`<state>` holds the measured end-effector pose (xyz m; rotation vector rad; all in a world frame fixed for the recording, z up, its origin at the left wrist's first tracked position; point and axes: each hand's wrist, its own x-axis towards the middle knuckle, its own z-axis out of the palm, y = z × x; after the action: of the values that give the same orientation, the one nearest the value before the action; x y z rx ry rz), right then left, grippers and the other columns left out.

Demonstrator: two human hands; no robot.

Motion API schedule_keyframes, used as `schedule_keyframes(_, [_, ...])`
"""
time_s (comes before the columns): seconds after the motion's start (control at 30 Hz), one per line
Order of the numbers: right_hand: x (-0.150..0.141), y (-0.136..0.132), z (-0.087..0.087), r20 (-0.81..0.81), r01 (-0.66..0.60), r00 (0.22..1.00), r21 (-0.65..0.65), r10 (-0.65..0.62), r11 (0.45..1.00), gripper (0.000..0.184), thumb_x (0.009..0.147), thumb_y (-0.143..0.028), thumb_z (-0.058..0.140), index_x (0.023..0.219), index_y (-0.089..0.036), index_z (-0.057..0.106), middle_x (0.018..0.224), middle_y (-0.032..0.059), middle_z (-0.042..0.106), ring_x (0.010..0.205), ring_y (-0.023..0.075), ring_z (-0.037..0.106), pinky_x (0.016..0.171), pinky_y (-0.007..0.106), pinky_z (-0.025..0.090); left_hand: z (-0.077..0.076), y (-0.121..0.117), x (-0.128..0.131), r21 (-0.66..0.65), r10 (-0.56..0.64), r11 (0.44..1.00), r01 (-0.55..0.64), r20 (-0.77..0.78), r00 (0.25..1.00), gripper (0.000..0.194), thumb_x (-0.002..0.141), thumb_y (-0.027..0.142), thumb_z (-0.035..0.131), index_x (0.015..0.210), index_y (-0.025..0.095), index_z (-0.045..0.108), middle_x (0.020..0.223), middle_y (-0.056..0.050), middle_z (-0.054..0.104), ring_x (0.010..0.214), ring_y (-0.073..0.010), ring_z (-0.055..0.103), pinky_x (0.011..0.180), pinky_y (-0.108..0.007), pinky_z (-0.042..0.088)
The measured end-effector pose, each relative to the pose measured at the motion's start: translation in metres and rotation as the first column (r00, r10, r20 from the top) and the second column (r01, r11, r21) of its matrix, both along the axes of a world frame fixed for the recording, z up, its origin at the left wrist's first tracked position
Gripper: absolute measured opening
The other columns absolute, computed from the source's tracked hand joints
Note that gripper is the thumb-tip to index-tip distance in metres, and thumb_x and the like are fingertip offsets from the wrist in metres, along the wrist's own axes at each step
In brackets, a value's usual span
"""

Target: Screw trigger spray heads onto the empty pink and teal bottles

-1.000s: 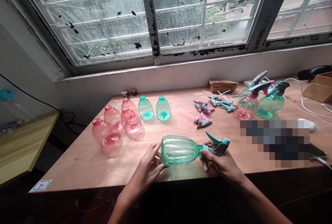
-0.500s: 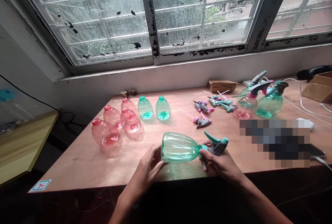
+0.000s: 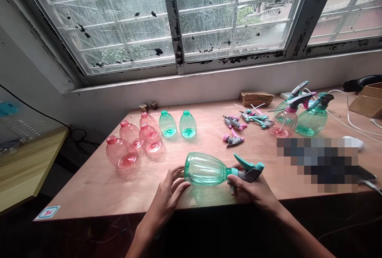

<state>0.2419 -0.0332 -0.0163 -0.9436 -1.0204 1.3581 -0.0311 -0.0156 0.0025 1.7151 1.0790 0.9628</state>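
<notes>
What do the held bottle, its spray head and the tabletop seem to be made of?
Held bottle: likely clear green plastic, glossy; bright highlights streak its see-through wall.
Spray head: probably moulded plastic, smooth; its teal and grey parts look opaque.
Tabletop: wood or wood-look veneer, slight sheen; faint grain shows, but which is unclear.

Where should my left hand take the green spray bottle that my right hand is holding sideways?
Probably around the body near its base, coming from the left. The green spray bottle lies roughly level, broad end toward your left hand, while your right hand holds the narrow neck end beside the spray head.
</notes>
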Motion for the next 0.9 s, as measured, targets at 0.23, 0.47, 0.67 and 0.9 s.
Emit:
schedule_keyframes(0.23, [-0.002, 0.000, -0.003, 0.056, 0.000, 0.998, -0.005, 0.000, 1.000, 0.035, 0.074, -0.040, 0.087, 0.094, -0.019, 0.067, 0.060, -0.0005, 0.071, 0.051, 0.0169, 0.063, 0.054, 0.032, 0.052, 0.007, 0.003, 0.000, 0.197, -0.020, 0.978, 0.070, -0.244, 0.970, 0.056, 0.098, 0.039, 0.058, 0.150, 0.032, 0.040, 0.132, -0.009, 0.058, 0.123, -0.0294, 0.057, 0.106, -0.043, 0.047])
schedule_keyframes(0.47, [0.002, -0.002, -0.005, 0.081, -0.084, 0.993, -0.017, 0.086, 0.996, 0.034, 0.076, -0.043, 0.085, 0.094, -0.020, 0.069, 0.058, -0.0008, 0.070, 0.050, 0.0167, 0.062, 0.053, 0.032, 0.049, 0.006, 0.004, 0.003, 0.289, 0.024, 0.955, 0.063, -0.286, 0.958, 0.062, 0.093, 0.027, 0.066, 0.148, 0.037, 0.041, 0.148, -0.007, 0.045, 0.140, -0.0299, 0.044, 0.116, -0.047, 0.038])
schedule_keyframes(0.67, [0.006, -0.001, -0.005, 0.067, -0.150, 0.986, -0.011, 0.151, 0.989, 0.031, 0.079, -0.042, 0.083, 0.097, -0.020, 0.072, 0.061, -0.0003, 0.071, 0.052, 0.0176, 0.065, 0.054, 0.032, 0.051, 0.000, 0.002, -0.006, 0.176, -0.045, 0.982, 0.070, -0.140, 0.989, 0.066, 0.091, 0.034, 0.070, 0.149, 0.034, 0.038, 0.155, -0.010, 0.044, 0.144, -0.0343, 0.040, 0.119, -0.054, 0.034])
schedule_keyframes(0.9, [0.005, -0.002, -0.004, 0.045, -0.143, 0.989, 0.012, 0.142, 0.990, 0.028, 0.080, -0.039, 0.083, 0.099, -0.021, 0.071, 0.059, -0.0001, 0.072, 0.053, 0.0166, 0.064, 0.057, 0.031, 0.050, -0.002, 0.003, -0.008, 0.143, -0.031, 0.989, 0.045, -0.101, 0.994, 0.076, 0.088, 0.043, 0.071, 0.153, 0.033, 0.035, 0.151, -0.011, 0.046, 0.139, -0.0357, 0.043, 0.117, -0.052, 0.036])
